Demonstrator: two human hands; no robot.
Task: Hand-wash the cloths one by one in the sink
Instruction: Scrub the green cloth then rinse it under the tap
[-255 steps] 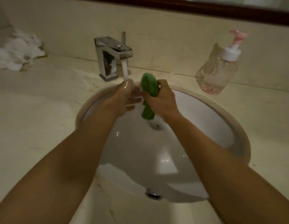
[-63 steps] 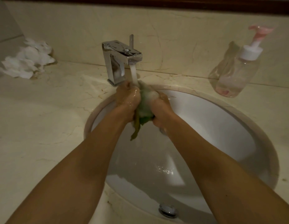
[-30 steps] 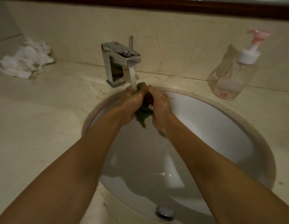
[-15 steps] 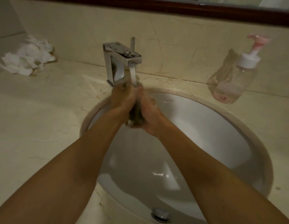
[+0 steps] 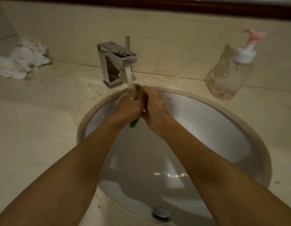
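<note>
A wet green cloth (image 5: 134,123) is squeezed between both hands under the running water of the chrome tap (image 5: 116,62), at the back of the white oval sink (image 5: 223,128). My left hand (image 5: 129,104) and my right hand (image 5: 153,105) are pressed together around it, fingers curled. Only a small green end shows below the hands, and a darker bit at the fingertips; the rest is hidden. The water stream lands on my left hand's fingers.
A heap of white cloths (image 5: 19,62) lies at the far left of the marble counter against the wall. A clear pump bottle (image 5: 231,74) with a pink nozzle stands right of the tap. The overflow drain (image 5: 161,212) sits at the sink's near wall.
The hands have kept rubbing and squeezing the green cloth under the stream; less of the cloth shows now than a second ago, and the hands sit closer together.
</note>
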